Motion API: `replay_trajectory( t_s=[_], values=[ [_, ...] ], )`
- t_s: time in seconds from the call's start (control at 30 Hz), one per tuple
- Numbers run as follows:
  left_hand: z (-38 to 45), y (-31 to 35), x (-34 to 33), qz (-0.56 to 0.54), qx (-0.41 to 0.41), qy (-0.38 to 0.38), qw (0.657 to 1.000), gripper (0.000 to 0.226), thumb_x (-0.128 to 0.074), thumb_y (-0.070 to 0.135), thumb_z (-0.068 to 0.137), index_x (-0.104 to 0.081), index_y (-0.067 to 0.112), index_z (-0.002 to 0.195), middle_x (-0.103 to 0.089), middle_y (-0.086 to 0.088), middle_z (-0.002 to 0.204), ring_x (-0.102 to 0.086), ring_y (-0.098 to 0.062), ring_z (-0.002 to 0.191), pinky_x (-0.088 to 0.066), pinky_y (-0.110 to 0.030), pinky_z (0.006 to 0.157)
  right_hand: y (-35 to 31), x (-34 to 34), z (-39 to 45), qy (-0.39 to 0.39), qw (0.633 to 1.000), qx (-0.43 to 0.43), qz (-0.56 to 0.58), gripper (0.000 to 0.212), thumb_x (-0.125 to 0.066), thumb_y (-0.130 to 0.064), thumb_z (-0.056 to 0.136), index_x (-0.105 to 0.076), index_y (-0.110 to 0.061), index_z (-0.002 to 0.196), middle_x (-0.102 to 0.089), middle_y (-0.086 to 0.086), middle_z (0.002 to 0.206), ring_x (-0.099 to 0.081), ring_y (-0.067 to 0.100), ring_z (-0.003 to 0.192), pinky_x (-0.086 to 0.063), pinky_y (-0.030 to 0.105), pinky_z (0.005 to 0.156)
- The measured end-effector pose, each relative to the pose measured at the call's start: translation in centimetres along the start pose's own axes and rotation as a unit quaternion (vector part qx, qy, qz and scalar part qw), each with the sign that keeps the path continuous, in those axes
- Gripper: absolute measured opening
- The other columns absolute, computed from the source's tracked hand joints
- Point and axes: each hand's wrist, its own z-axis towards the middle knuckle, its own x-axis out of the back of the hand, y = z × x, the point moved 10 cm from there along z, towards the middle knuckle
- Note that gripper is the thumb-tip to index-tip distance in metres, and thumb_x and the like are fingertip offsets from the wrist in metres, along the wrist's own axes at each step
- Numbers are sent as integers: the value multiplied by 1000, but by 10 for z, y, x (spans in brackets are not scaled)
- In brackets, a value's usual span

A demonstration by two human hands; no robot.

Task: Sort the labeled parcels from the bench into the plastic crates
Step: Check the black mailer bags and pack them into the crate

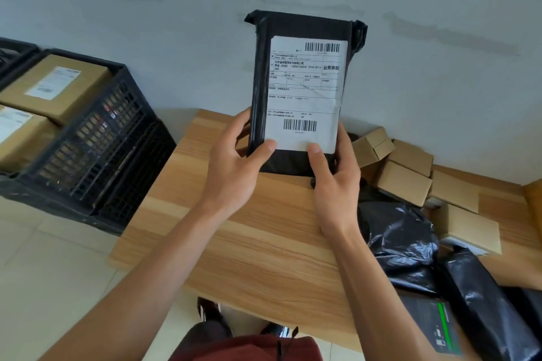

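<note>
- Holding the flat black plastic mailer parcel (299, 91) upright above the light wooden bench (249, 237), you have its white shipping label (305, 91) turned toward you, both barcodes in view.
- Your left hand (234, 173) grips the parcel's lower left edge, thumb lying on the bottom corner of the label; your right hand (334, 182) grips the lower right edge, thumb pressed just under the label. Neither hand is free.
- By the look of it, you are reading the label to pick a destination, so this parcel is lifted off the bench but not yet sorted.
- Some sorting appears done: the black slatted plastic crate (96, 138) to your left already holds brown cardboard boxes with white labels (52, 85), stacked close together. A second crate edge shows at the far left, too cropped to tell what is in it.
- Plenty is left. On the right side of the bench sits a cluster of small plain cardboard boxes (410, 176) near the wall, and nearer you a heap of crumpled black plastic bag parcels (404, 240), some overlapping.
- A dark flat packet with a green stripe (437, 328) lies at the bench's near right corner, partly under the black bags.
- I judge the task to be somewhere in its middle, with the parcel in hand as the current item and the whole right-hand pile still waiting.
</note>
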Motion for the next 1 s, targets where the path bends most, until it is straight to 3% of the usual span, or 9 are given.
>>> replay_trajectory(
  t_s=[0.1,0.2,0.33,0.5,0.6,0.7,0.83,1.0],
  values=[
    [-5,-6,25,-13,6,12,1000,53,-67,2,98,-55,16,147,-67,6,136,-60,-12,131,-50,-42,112,0,-24,0,-30,999,-2,22,43,-51,-15,109,-50,-15,152,-65,-6,141,-58,6,133,-49,25,109],
    [-11,-10,56,-23,4,33,999,52,-64,-3,98,-56,14,146,-68,7,135,-61,-8,129,-52,-31,108,1,-55,-5,-61,998,-7,33,43,-50,-10,109,-50,-14,152,-65,-5,141,-59,5,131,-50,20,104],
    [-19,-23,105,-21,0,58,998,49,-64,-3,97,-59,14,143,-69,5,134,-61,-12,129,-53,-34,107,2,-103,-15,-87,996,-11,35,42,-51,-4,108,-53,-19,147,-67,-6,139,-60,6,130,-52,22,103],
    [-39,-43,186,-43,26,95,994,48,-63,-4,98,-59,17,142,-71,5,130,-65,-11,124,-54,-25,100,5,-181,-41,-126,991,-21,36,42,-53,-2,106,-56,-19,145,-69,-9,136,-62,8,129,-53,22,100],
    [-55,-56,244,-38,39,117,992,48,-63,-3,99,-58,15,143,-70,3,131,-64,-14,125,-55,-29,102,8,-238,-64,-161,986,-31,29,44,-52,-3,107,-54,-16,148,-68,-7,137,-62,11,130,-56,33,103],
    [-74,-70,310,-19,54,152,987,49,-63,-3,98,-58,14,144,-71,5,130,-65,-11,125,-56,-38,104,10,-297,-91,-184,982,-44,25,46,-54,-4,106,-55,-24,146,-68,-9,137,-61,13,131,-56,43,103],
    [-103,-81,399,-11,72,210,975,49,-63,-3,98,-61,19,142,-73,11,125,-66,-6,120,-57,-34,102,13,-380,-128,-228,971,-58,31,46,-57,-2,104,-57,-29,141,-69,-9,135,-62,17,130,-55,52,104],
    [-142,-97,493,15,94,276,956,51,-63,0,99,-59,25,143,-70,13,130,-64,-2,122,-56,-30,103,10,-468,-168,-274,960,-55,14,46,-63,-1,100,-58,-22,141,-71,-12,131,-64,11,126,-52,38,103]
  ],
)
